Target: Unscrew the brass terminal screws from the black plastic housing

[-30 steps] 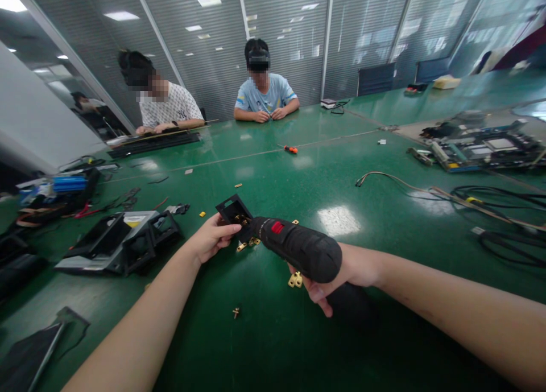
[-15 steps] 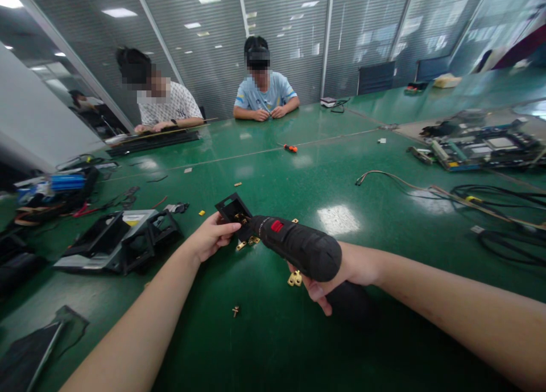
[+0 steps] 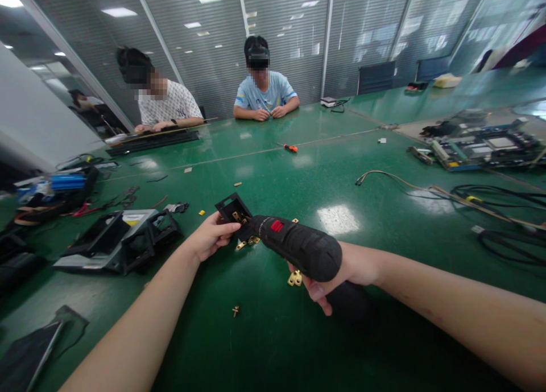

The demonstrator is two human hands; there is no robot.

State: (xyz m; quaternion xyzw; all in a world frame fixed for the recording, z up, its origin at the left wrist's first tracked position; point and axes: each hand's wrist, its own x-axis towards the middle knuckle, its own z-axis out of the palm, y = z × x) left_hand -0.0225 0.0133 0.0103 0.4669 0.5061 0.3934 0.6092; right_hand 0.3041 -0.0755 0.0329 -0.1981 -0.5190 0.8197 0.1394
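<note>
My left hand [image 3: 216, 234] grips a small black open-topped housing [image 3: 231, 205] by its near side, thumb over the edge. Brass-coloured terminal pieces [image 3: 237, 215] show inside it. My right hand [image 3: 321, 287] is wrapped round the handle of a black cordless drill [image 3: 301, 245] with a red switch on top. The drill's nose points left into the housing; the bit's tip is hard to make out. Several loose brass pieces [image 3: 241, 245] lie just under the housing, and more brass pieces [image 3: 294, 278] lie beside the drill. Closer to me is a small screw-like part [image 3: 235, 311].
A black-and-grey plastic casing [image 3: 111, 241] lies to the left, with a battery pack [image 3: 67, 181] behind it. An orange screwdriver [image 3: 290, 148] lies farther off. At right are cables [image 3: 507, 196] and a circuit board [image 3: 490, 144]. Two people [image 3: 265, 93] sit across the green table.
A brass piece inside the housing now stands out more clearly, its position slightly shifted. Both hands and the drill stay practically where they were.
</note>
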